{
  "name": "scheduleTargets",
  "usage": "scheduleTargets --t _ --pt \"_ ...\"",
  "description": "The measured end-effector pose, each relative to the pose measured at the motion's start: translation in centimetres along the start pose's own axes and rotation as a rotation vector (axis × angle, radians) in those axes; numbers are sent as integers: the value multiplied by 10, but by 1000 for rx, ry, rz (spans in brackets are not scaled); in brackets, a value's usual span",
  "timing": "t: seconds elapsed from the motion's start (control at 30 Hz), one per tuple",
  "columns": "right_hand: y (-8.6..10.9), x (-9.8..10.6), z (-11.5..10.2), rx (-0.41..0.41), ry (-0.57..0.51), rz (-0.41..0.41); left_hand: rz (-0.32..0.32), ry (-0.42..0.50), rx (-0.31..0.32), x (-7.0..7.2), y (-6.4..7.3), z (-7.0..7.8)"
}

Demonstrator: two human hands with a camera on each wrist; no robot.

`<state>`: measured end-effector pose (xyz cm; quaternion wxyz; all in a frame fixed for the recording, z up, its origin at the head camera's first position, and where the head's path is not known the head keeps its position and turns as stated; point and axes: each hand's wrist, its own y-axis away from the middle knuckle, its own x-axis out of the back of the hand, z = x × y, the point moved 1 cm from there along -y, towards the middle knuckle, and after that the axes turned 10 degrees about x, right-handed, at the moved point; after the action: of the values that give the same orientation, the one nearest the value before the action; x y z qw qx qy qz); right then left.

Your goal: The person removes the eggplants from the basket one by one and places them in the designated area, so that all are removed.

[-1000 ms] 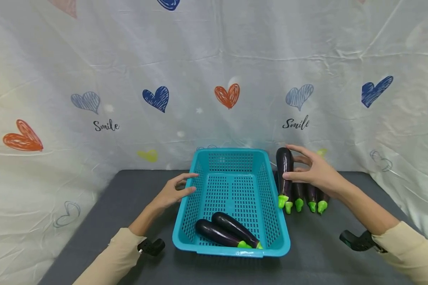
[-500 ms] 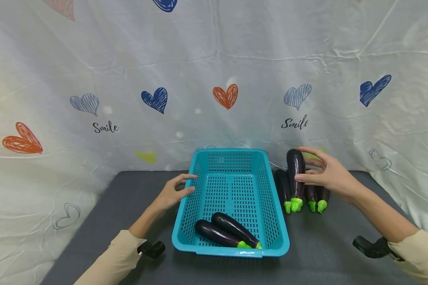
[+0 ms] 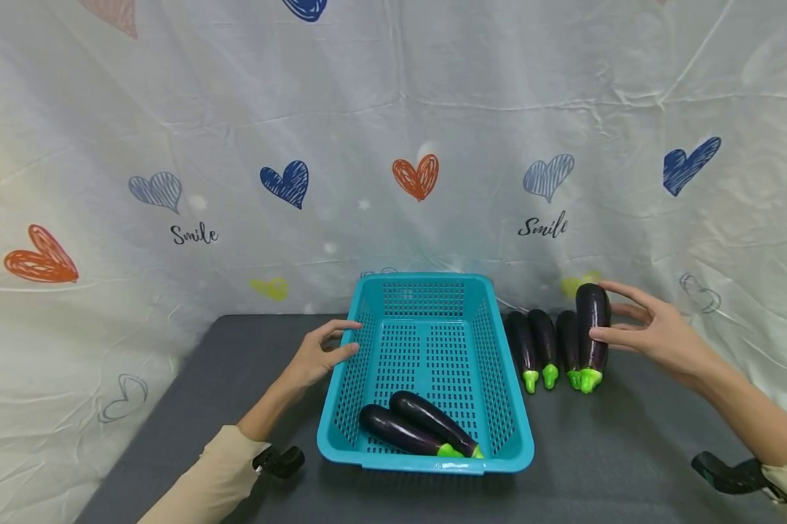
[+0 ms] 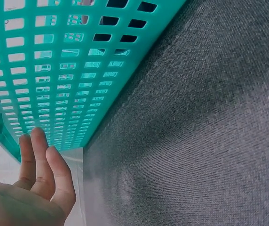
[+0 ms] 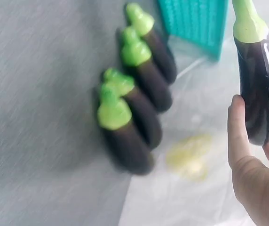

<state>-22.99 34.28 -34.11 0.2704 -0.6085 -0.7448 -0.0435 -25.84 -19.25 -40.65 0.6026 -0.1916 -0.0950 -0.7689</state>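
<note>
My right hand (image 3: 658,338) pinches a glossy dark purple eggplant (image 3: 592,327) between thumb and fingers, its green stem end pointing down towards me. In the right wrist view, this eggplant (image 5: 257,80) is held apart from a row of several eggplants (image 5: 146,84) on the table. The held one hides part of that row (image 3: 542,342) in the head view. At the left rim of a turquoise perforated basket (image 3: 523,444), my left hand (image 3: 316,355) rests with relaxed fingers and thumb. Some of its fingers (image 4: 39,143) lie outside the basket wall. Two eggplants (image 3: 409,429) lie at the basket's near end.
A dark grey cloth-covered table (image 3: 590,466) lies beneath everything. Behind it hangs a pale curtain (image 3: 367,94) printed with hearts and "Smile". The eggplant row sits just right of the basket's right wall.
My right hand has carried the eggplant rightwards, from beside the basket's right rim, across the row to its right end. The left hand and basket have stayed in place.
</note>
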Motion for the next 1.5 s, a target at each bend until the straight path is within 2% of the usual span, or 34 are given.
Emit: scheduleTargets --t 0.4,0.57,0.73,0.97,1.2,1.33,1.5 --pt "11 33 53 -29 -32 -7 19 1 58 -1 0 -1" --pt "10 44 72 -94 -21 -33 20 -2 68 -1 -1 -1" --pt "5 49 88 -159 39 -66 8 7 92 -1 -2 2" --pt "0 52 102 -201 57 -90 -6 -3 88 0 13 34" --pt "-3 53 112 -240 21 -89 -7 -3 90 -1 15 35" --pt "-4 51 117 -249 32 -69 -7 -6 95 -1 14 34" --pt "-4 47 121 -247 -22 -30 -6 -6 102 -1 13 35"
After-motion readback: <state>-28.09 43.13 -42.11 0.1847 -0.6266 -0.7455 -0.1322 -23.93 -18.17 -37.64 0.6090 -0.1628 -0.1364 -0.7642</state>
